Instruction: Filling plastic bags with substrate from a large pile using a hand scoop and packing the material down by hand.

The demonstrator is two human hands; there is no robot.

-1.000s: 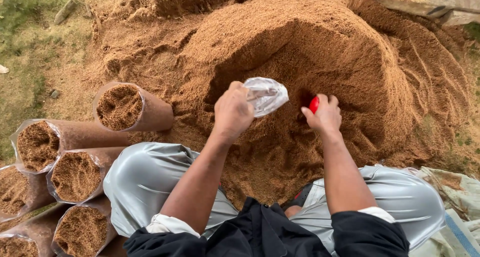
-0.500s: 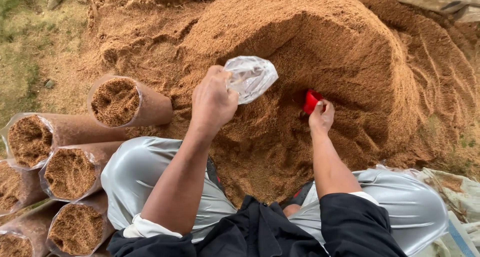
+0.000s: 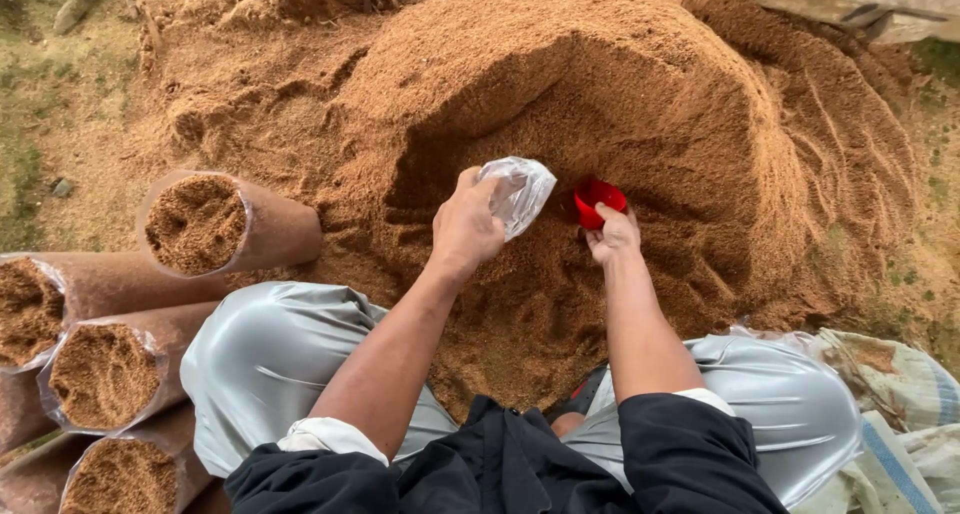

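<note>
R hand (image 3: 612, 236) dropped w/ red cup (image 3: 598, 200); L fingers (image 3: 470, 189) clamp crumpled clear bag (image 3: 518, 192)

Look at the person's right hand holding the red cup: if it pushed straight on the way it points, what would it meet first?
The right hand points the red cup at the scooped wall of the brown sawdust heap. It would likely dig into that first; the gap is hard to judge.

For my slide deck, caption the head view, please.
Left hand holds a clear bag; right hand holds a red scoop.
</note>
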